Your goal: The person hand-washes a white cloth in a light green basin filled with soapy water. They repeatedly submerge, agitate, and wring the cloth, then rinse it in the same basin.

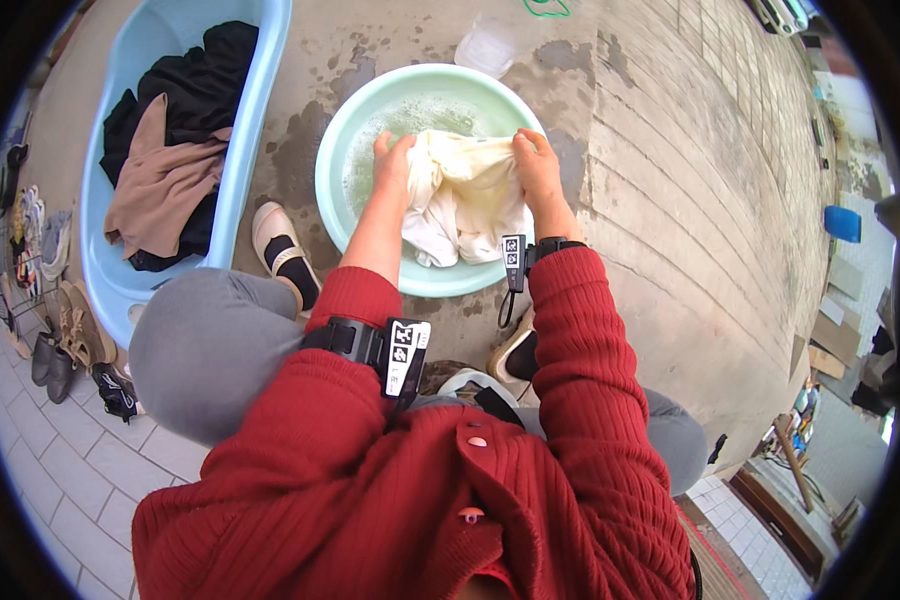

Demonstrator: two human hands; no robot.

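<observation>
A wet cream-white cloth garment (469,187) is stretched between my two hands over a pale green plastic basin (328,180). My left hand (394,166) grips its left edge, thumb and fingers pinched on the fabric. The opposite top corner is pinched in my right hand (538,166), close to the basin's right rim. Lower folds of the garment hang down into the basin; whether they touch its bottom is hidden. Sudsy, cloudy water (427,112) shows behind the cloth.
To the left stands a light blue plastic tub (266,97) holding black clothing (206,75) and a brown garment (169,180). A translucent plastic container (486,49) lies beyond the basin on wet-spotted concrete. Several shoes (75,330) sit at the far left.
</observation>
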